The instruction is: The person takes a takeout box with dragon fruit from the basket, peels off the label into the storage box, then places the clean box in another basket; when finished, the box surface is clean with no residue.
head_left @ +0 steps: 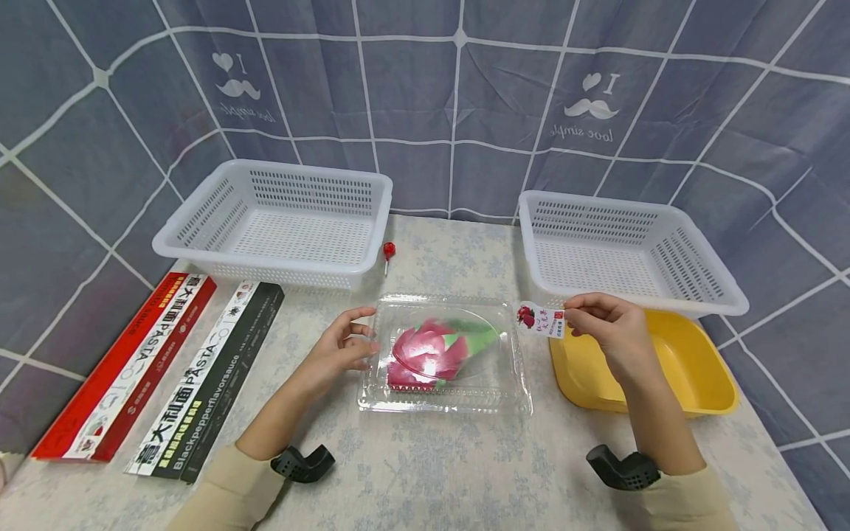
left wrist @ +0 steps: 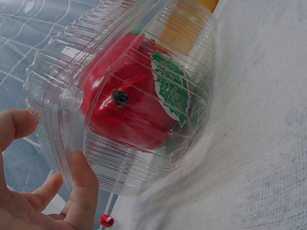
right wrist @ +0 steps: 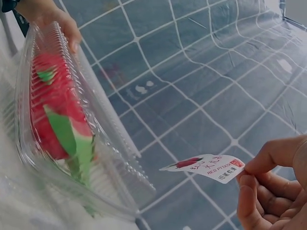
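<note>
A clear plastic clamshell box [head_left: 511, 369] lies on the table, its lid over a pink-red dragon fruit [head_left: 425, 354] with green tips. My left hand [head_left: 341, 343] grips the box at its left edge; in the left wrist view a finger and the thumb sit on either side of the rim [left wrist: 60, 139]. My right hand [head_left: 607, 324] pinches the end of a white sticker label [head_left: 539, 318] between thumb and forefinger, above the yellow basin's near-left side. The label bears a red fruit picture and the words RED PITAYA, and curves slightly in the right wrist view [right wrist: 206, 167].
Two white slotted baskets stand at the back, one left [head_left: 272, 254] and one right [head_left: 631, 284]. A yellow basin [head_left: 690, 369] sits in front of the right one. Red [head_left: 133, 354] and black [head_left: 219, 376] pasta boxes lie at left. A red lollipop [head_left: 389, 251] lies behind the clamshell.
</note>
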`<state>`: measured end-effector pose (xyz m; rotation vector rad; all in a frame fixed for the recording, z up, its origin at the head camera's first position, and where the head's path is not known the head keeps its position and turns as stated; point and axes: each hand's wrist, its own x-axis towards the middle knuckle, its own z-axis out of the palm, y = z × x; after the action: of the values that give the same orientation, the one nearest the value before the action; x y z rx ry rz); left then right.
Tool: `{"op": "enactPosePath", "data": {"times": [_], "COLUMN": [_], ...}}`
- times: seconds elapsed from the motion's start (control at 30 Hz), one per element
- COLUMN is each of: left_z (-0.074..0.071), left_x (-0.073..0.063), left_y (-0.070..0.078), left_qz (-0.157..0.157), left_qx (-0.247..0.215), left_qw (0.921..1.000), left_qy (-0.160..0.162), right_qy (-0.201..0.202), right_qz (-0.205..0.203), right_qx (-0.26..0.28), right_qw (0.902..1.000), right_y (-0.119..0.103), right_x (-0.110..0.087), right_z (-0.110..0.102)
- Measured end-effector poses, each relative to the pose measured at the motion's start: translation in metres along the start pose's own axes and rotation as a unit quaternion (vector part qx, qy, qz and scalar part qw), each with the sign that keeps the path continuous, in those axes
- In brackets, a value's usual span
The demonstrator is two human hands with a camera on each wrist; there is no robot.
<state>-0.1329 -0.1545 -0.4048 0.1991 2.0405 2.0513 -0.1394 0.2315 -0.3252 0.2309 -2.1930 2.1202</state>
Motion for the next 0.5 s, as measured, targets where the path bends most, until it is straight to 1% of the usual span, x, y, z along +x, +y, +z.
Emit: {"op": "enactPosePath", "data": {"times": [0.27,0.5], "left_z": [0.0,0.0], "left_x": [0.0,0.0], "left_y": [0.0,0.0], "left_qz": [0.001,-0.001], "left_qx": [0.001,0.001], "left_qw": [1.0,1.0], "left_qy": [-0.004,-0.001], "right_qy": [0.004,0.014], "right_qz": [0.002,0.027], "right_qx": [0.008,0.003], "right_qw": [1.0,0.9995], "right_y": [0.001,0.002], "right_x": [-0.003,-0.007], "right_z": [-0.012,-0.027]}}
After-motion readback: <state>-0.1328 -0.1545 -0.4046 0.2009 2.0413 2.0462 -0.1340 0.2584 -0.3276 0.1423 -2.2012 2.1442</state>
